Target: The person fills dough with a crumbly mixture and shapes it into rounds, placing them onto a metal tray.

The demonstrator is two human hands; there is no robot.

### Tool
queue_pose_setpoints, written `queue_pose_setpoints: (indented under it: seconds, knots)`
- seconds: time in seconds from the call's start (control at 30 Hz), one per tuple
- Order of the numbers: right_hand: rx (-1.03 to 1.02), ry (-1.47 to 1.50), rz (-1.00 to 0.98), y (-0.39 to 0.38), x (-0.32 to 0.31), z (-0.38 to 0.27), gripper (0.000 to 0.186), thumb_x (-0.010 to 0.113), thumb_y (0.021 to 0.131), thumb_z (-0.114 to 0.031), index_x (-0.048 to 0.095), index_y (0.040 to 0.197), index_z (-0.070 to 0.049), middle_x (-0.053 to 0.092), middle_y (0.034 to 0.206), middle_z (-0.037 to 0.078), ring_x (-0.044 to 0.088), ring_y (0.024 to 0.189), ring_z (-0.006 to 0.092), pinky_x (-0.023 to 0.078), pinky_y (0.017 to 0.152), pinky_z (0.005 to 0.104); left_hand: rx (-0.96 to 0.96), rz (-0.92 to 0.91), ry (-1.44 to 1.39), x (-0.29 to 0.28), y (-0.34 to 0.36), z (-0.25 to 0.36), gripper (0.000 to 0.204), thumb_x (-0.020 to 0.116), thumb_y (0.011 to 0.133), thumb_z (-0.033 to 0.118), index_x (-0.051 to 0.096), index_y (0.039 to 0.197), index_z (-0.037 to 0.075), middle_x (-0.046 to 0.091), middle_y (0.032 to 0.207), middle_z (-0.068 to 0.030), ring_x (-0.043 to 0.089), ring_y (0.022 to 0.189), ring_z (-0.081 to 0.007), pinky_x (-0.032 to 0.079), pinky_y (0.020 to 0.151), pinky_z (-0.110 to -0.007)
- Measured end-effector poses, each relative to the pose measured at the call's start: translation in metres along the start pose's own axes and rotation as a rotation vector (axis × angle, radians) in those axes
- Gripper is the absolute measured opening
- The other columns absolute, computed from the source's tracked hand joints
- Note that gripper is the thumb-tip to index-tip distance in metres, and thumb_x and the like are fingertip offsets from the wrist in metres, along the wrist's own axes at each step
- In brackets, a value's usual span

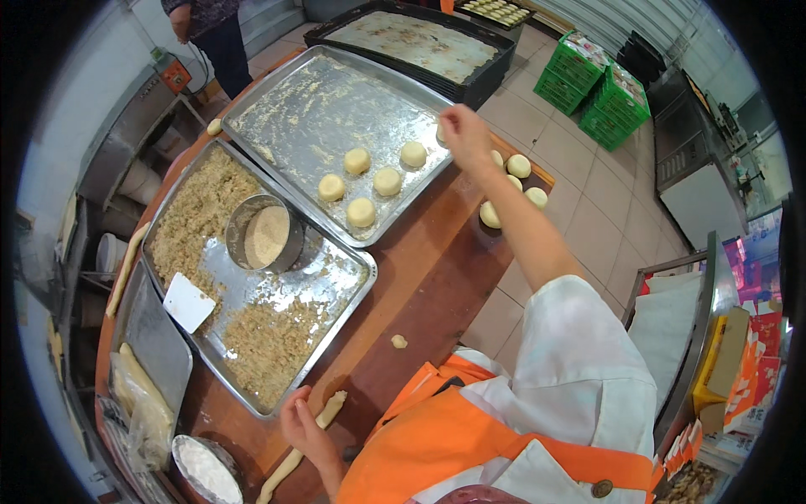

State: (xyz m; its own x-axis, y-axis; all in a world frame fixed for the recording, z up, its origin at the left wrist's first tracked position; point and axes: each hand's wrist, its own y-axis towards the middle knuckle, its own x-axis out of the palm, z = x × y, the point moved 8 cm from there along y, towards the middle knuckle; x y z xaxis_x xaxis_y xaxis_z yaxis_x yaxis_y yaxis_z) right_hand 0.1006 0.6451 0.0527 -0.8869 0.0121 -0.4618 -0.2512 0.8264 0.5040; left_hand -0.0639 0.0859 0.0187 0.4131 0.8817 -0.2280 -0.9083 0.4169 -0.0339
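Observation:
My right hand (466, 134) reaches over the right edge of a large metal tray (285, 109). Its fingers are bent together on a pale round dough ball (440, 133), mostly hidden by them. Several floured dough balls, such as this dough ball (387, 181), sit on the same tray. My left hand (304, 427) is near the table's front edge, loosely curled with thumb and fingers apart and nothing in it. Beside it lies a long dough rope (290, 462) with a torn upper end. A small dough scrap (399, 342) rests on the wooden table (420, 277).
A second tray (336, 315) holds crumbly filling (269, 344), a round metal container (281, 248) and a white scraper (189, 302). More dough balls (519, 165) sit at the table's right end. Lower left are a flour bowl (206, 470) and bagged dough (147, 403). Another person (214, 34) stands beyond.

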Motion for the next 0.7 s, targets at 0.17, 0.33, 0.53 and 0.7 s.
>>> queue_pose_setpoints:
  seconds: [0.17, 0.33, 0.53, 0.7]
  knots:
    - [-0.013, -0.680, -0.451, -0.030, -0.047, 0.054, 0.044, 0.073, 0.083, -0.027, 0.064, 0.122, -0.011, 0.066, 0.114, 0.017, 0.060, 0.113, 0.0356, 0.045, 0.098, 0.0464, 0.010, -0.070, -0.005, 0.019, -0.002, 0.005, 0.020, 0.049, 0.101, 0.009, 0.064, 0.104, -0.004, 0.066, 0.105, -0.0122, 0.062, 0.100, -0.0196, 0.048, 0.093, -0.032]
    - [-0.108, -0.792, -0.467, -0.056, -0.042, 0.070, 0.049, 0.074, 0.081, -0.019, 0.061, 0.128, -0.020, 0.059, 0.127, 0.012, 0.053, 0.122, 0.0313, 0.035, 0.107, 0.0472, 0.037, -0.126, 0.001, 0.033, 0.000, 0.011, 0.019, 0.049, 0.101, 0.009, 0.063, 0.105, -0.004, 0.067, 0.104, -0.0122, 0.062, 0.099, -0.0197, 0.048, 0.092, -0.032]
    - [-0.317, -0.501, -0.202, -0.057, -0.062, 0.035, 0.048, 0.073, 0.078, -0.011, 0.063, 0.124, -0.016, 0.058, 0.126, 0.022, 0.056, 0.117, 0.0383, 0.043, 0.100, 0.0485, 0.068, -0.125, 0.045, 0.028, -0.004, 0.016, 0.019, 0.049, 0.101, 0.008, 0.063, 0.104, -0.004, 0.066, 0.104, -0.0125, 0.062, 0.099, -0.0201, 0.048, 0.092, -0.033]
    - [0.150, -0.680, -0.196, -0.035, -0.105, 0.091, 0.049, 0.075, 0.080, -0.023, 0.059, 0.125, -0.012, 0.058, 0.124, 0.021, 0.056, 0.115, 0.0400, 0.048, 0.097, 0.0482, 0.070, -0.146, 0.044, 0.037, -0.007, 0.023, 0.018, 0.049, 0.101, 0.006, 0.063, 0.104, -0.004, 0.066, 0.104, -0.0124, 0.062, 0.100, -0.0199, 0.048, 0.093, -0.033]
